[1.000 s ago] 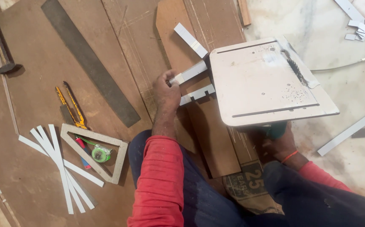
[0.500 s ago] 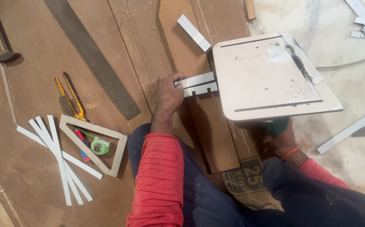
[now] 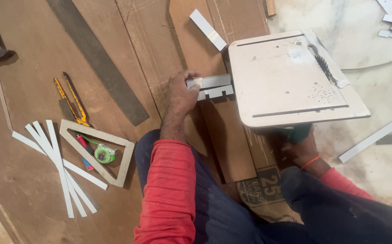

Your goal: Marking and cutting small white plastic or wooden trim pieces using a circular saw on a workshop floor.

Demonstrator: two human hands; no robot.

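Two grey strips (image 3: 212, 86) sit in the left hand (image 3: 182, 92), pinched at their left ends, right ends touching the edge of the small table saw (image 3: 291, 77). Strips lie over brown board (image 3: 223, 135) on the floor. Right hand (image 3: 301, 143) is under the saw's top, mostly hidden; can't tell its grip. Triangle frame (image 3: 94, 151) and loose white strips (image 3: 56, 162) lie well left.

Left hand (image 3: 182, 92) now gripping both short white strips (image 3: 212, 86) stacked together, slid right from the brown board up against the small table saw's (image 3: 291, 77) left edge, fingers curled tighter
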